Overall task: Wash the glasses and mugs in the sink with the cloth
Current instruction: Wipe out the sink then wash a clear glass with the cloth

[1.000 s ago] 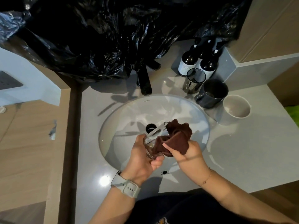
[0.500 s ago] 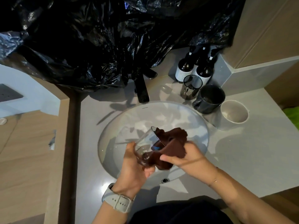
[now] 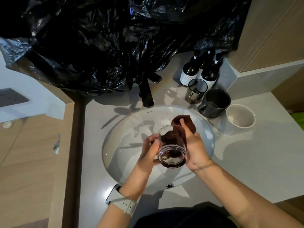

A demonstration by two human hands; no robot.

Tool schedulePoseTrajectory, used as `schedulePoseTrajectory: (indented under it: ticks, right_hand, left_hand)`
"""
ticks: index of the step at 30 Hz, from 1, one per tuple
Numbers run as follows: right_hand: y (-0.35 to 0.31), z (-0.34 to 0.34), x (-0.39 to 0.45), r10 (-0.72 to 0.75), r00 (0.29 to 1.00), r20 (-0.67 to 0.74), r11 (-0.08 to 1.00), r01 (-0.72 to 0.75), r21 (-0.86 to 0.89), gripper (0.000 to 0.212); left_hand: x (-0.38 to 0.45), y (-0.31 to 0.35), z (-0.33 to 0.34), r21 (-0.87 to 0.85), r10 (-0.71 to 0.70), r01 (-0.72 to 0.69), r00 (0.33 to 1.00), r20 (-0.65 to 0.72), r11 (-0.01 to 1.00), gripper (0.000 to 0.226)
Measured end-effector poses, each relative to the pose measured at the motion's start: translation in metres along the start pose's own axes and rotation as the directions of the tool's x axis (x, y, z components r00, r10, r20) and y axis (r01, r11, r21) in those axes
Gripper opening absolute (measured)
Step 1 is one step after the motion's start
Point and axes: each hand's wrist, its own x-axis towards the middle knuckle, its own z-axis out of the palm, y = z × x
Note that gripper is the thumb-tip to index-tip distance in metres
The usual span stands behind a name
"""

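Wiping inside a clear glass [image 3: 171,150] over the sink [image 3: 115,129] at frame centre, left hand [image 3: 148,151] gripping it, right hand [image 3: 195,145] pinching the brown cloth [image 3: 176,134] stuffed inside; smoked glass [image 3: 195,92], dark mug [image 3: 214,102], white mug [image 3: 239,118] on the desk upper right look unwashed.

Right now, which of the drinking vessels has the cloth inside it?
The clear glass held over the sink between both hands; the brown cloth is stuffed into it. The smoked glass, dark grey mug and white cup stand on the counter.
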Motion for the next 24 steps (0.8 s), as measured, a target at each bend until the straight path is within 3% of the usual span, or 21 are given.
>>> schedulePoseTrajectory:
  ticks: [3, 7, 12, 15, 18, 22, 24]
  right_hand:
    - [0.005, 0.004, 0.007, 0.042, 0.997, 0.069, 0.997, -0.046, 0.063, 0.027]
    - [0.009, 0.006, 0.018, 0.145, 0.961, 0.236, 0.979, -0.173, 0.104, 0.016]
    - [0.015, 0.006, 0.028, 0.178, 0.964, 0.198, 0.974, -0.201, 0.102, 0.020]
    - [0.016, 0.000, 0.029, 0.293, 0.948, 0.124, 0.947, -0.306, 0.103, 0.023]
    - [0.011, -0.015, 0.029, 0.195, 0.978, 0.071, 0.979, -0.198, 0.042, 0.048]
    - [0.004, -0.018, 0.015, 0.009, 0.993, 0.116, 0.999, -0.012, 0.031, 0.044]
    - [0.002, -0.019, 0.004, -0.057, 0.990, 0.131, 0.993, 0.070, -0.098, 0.040]
  left_hand:
    - [0.003, 0.005, -0.006, 0.058, 0.062, -0.064, 0.998, 0.023, 0.996, 0.066]
    - [0.007, 0.006, -0.018, -0.163, 0.037, -0.013, 0.989, 0.146, 0.987, 0.064]
    - [0.015, 0.003, -0.022, -0.301, 0.019, 0.047, 0.977, 0.213, 0.952, 0.047]
    - [0.015, 0.003, -0.022, -0.318, 0.009, 0.053, 0.982, 0.190, 0.947, 0.036]
    - [0.011, 0.005, -0.022, -0.487, -0.036, 0.101, 0.989, 0.141, 0.868, 0.028]
    - [0.008, 0.004, -0.019, -0.719, -0.217, 0.140, 0.976, -0.016, 0.680, 0.014]
    - [0.007, 0.005, -0.018, -0.764, -0.289, 0.153, 0.956, -0.045, 0.627, 0.015]
